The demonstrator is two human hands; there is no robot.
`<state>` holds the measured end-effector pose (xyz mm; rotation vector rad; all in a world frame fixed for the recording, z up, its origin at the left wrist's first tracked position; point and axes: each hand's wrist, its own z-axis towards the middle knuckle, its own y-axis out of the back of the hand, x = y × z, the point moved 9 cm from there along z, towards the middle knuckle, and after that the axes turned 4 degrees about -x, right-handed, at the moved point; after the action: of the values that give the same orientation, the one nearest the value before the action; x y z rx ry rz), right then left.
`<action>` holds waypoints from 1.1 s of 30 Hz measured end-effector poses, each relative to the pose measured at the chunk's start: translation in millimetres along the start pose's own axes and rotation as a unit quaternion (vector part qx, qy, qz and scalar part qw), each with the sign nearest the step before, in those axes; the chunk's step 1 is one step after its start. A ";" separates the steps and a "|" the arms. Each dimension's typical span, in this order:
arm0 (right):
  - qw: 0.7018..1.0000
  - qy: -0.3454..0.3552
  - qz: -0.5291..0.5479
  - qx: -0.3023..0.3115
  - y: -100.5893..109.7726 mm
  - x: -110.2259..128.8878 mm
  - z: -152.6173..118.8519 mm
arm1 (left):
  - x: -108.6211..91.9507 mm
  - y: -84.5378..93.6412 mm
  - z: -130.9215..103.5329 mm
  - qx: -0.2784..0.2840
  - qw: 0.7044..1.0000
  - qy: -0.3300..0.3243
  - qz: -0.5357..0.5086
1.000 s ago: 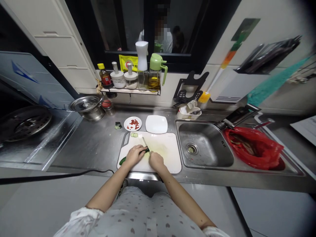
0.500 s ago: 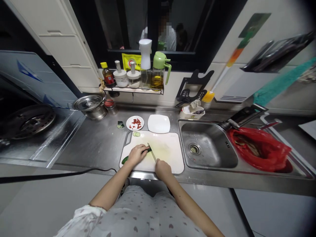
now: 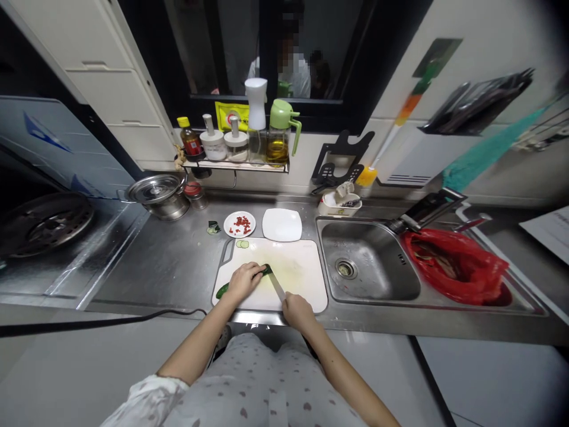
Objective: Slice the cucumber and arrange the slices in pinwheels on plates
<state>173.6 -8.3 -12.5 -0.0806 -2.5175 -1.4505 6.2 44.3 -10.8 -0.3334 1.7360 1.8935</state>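
Observation:
My left hand point(image 3: 243, 281) is wrapped over a dark green cucumber point(image 3: 221, 290) on the white cutting board point(image 3: 302, 273). The cucumber's cut end shows just past my fingertips. A knife point(image 3: 276, 283) is held in my right hand point(image 3: 299, 309), closed round its handle, with the blade tip close to that cut end. Pale cucumber slices point(image 3: 242, 244) lie at the board's top left. Behind the board are a small plate with red pieces point(image 3: 227, 225) and a bare white plate point(image 3: 282, 225). Dark green scraps point(image 3: 213, 228) sit on the counter left of the plates.
To the right are a steel sink point(image 3: 368, 261) and a red plastic bag point(image 3: 475, 267). A lidded pot point(image 3: 166, 204) and a red-lidded jar point(image 3: 195, 197) stand back left. Above hangs a seasoning rack point(image 3: 249, 166); a utensil holder point(image 3: 338, 204) stands behind the sink.
The whole view has shifted slightly. The knife has moved a little to the right, away from my left fingers, and its blade is turned more to face up. My left hand keeps its hold.

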 end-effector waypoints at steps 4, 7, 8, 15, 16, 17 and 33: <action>1.000 0.000 0.002 -0.022 9.7 -9.5 -1.1 | -1.6 1.1 1.0 0.010 1.000 -0.001 -0.007; 0.999 -0.018 -0.010 -0.040 17.6 -18.2 -2.0 | -3.3 2.4 1.5 0.023 1.000 -0.002 -0.010; 0.999 -0.025 -0.013 -0.045 19.9 -20.9 -2.5 | -3.8 3.0 1.4 0.026 1.000 -0.002 -0.011; 0.995 -0.057 -0.002 -0.085 31.4 -33.8 -7.8 | 5.1 8.5 -0.7 -0.005 0.999 0.036 -0.038; 0.994 -0.058 0.002 -0.095 32.8 -34.9 -8.4 | 8.6 9.5 -0.7 -0.017 0.998 0.047 -0.043; 0.993 -0.058 0.005 -0.106 34.3 -35.9 -8.8 | 12.5 10.9 -0.6 -0.032 0.997 0.058 -0.050; 0.984 0.006 -0.044 -0.174 49.3 -28.5 -9.9 | -14.7 29.3 23.4 -0.081 0.989 0.042 -0.117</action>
<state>211.0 10.1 27.4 -0.0200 -2.2551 -1.9062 6.5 63.2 24.8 -0.6559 1.5231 1.8736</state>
